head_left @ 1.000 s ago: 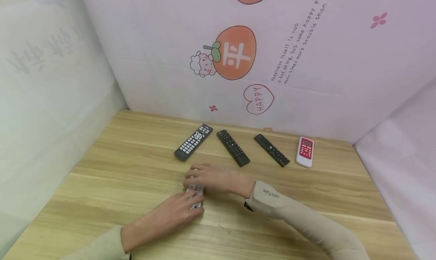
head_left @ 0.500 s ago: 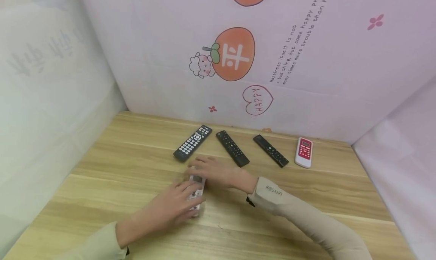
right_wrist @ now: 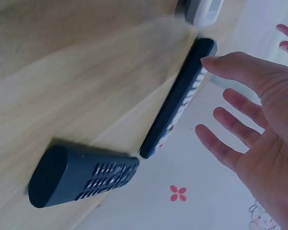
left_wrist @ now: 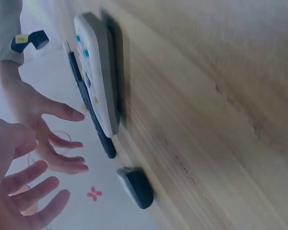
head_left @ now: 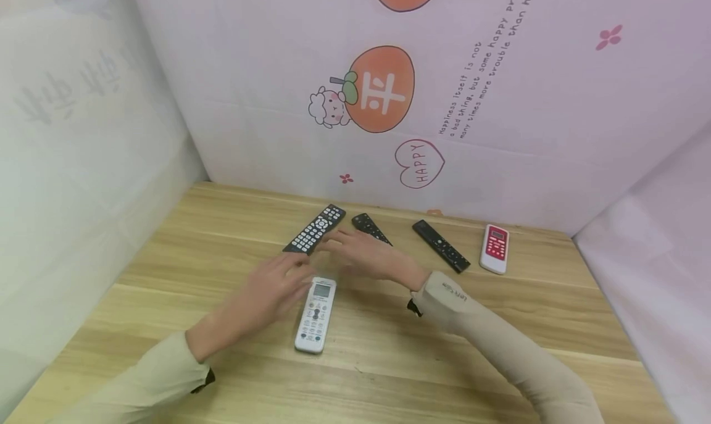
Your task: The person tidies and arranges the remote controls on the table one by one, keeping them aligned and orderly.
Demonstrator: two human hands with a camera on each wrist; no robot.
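Remotes, five, lying flat on a wood-grain table (head_left: pixel 400 378). White remote with grey screen (head_left: pixel 315 319): near side, left of centre, screen end pointing away, just below the hands. Black remote with white buttons (head_left: pixel 313 231): far left, slanted. Black remote with dark keypad (head_left: pixel 368 223): to its right, partly covered. Slim black remote (head_left: pixel 441 246): right of centre. White remote with red face (head_left: pixel 495 249): far right. Hands, two, both empty: left hand (head_left: pixel 271 289), fingers loosely bent and parted, above and left of the white remote's screen end; right hand (head_left: pixel 366 254), fingers spread and part bent, over the near ends of the two left black remotes. Hazards, by judgement: a low sweep of the right fingers could knock the white-buttoned remote askew; the hands, close together, could bump; a dropped left thumb could nudge the screen remote. Obscured: the dark-keypad remote's near end, behind the right hand; whether the right thumb touches the white-buttoned remote, impossible to tell; left fingertips, blurred in the head view; a white remote, cut off at the top of the right wrist view.
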